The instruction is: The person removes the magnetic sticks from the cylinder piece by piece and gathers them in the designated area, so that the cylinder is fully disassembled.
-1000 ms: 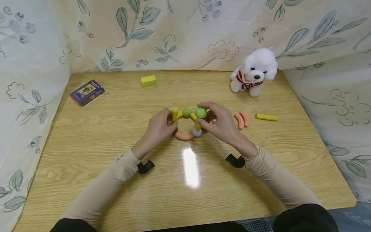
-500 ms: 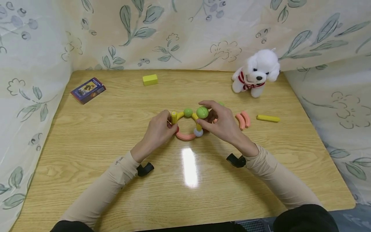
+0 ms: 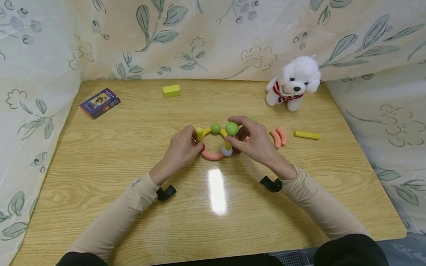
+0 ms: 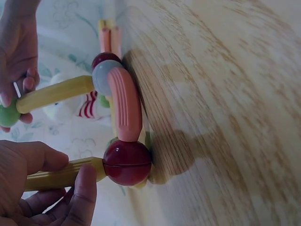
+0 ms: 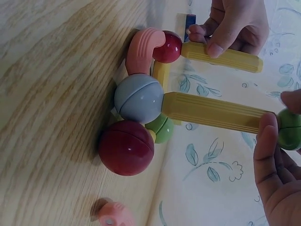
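A ring of toy building rods and balls lies on the table, below both hands. My left hand [image 3: 182, 147] grips an upright yellow rod [image 4: 66, 175] that stands on a red ball [image 4: 127, 162]. My right hand [image 3: 251, 139] pinches a green ball [image 3: 232, 128] at the top of another upright yellow rod [image 5: 211, 111]; that rod's foot meets a grey ball [image 5: 138, 98]. A pink curved piece [image 4: 126, 104] links the red and grey balls. A second green ball [image 3: 215, 128] joins yellow pieces at the ring's far side. Another red ball [image 5: 126, 148] sits beside the grey one.
Two pink curved pieces [image 3: 278, 137] and a loose yellow rod [image 3: 307, 135] lie to the right. Farther back are a plush dog [image 3: 293, 83], a yellow block [image 3: 171, 91] and a small blue box [image 3: 100, 103]. Patterned curtains border the table [image 3: 116, 207].
Both hands keep their grips on the rod and the green ball. Only a slight shift of the head view shows.
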The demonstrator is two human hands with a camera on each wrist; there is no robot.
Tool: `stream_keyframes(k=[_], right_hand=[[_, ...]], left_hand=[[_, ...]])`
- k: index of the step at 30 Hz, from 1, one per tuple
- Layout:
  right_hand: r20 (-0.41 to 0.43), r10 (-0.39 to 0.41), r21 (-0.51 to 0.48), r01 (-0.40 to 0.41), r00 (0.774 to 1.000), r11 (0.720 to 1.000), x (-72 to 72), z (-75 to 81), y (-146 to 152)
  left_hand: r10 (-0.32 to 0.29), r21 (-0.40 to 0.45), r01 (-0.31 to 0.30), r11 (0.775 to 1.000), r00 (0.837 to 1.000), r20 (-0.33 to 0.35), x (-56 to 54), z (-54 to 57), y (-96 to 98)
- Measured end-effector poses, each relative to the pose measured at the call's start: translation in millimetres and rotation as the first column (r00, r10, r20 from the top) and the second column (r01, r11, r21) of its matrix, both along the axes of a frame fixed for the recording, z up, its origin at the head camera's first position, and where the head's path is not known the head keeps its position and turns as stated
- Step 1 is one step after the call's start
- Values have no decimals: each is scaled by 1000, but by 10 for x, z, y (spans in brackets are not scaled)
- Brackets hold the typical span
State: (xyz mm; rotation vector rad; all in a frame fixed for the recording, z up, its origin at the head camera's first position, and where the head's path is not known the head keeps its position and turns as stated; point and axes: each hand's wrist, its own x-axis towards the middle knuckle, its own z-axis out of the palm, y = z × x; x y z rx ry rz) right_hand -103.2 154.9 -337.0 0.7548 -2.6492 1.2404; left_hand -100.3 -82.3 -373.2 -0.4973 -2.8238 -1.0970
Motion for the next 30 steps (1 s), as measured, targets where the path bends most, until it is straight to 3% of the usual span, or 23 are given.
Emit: stream_keyframes(k=[10,13,16,18,20,23,26,30], right_hand=[[-14,15,3,-15,1000,1000,9,10,-4],[40,6,-24,-5,999,1000,4,57,52],[137,-96,-57,104,986,993,-91,109,182],[168,-198,7,200,966,980,-236,90,295],[195,-277,143,252,941,957,-413,3,402],[204,-314,376,222,927,900,-600,-224,516],[233,-327,483,182,916,856,-642,-400,531],[202,-321,518,177,925,837,-641,-449,430]], left_hand=[[8,5,-8,1000,1000,4,-1,-6,-17],[-2,8,2,1000,1000,9,-2,-6,-18],[-9,8,9,1000,1000,14,-11,-5,-20],[-5,6,5,1000,1000,19,-15,-8,-30],[0,5,0,1000,1000,27,-14,-11,-43],[0,8,-1,1000,999,49,1,-24,-50],[-10,11,9,1000,998,64,8,-30,-35],[-5,12,5,1000,999,41,4,-25,-30]])
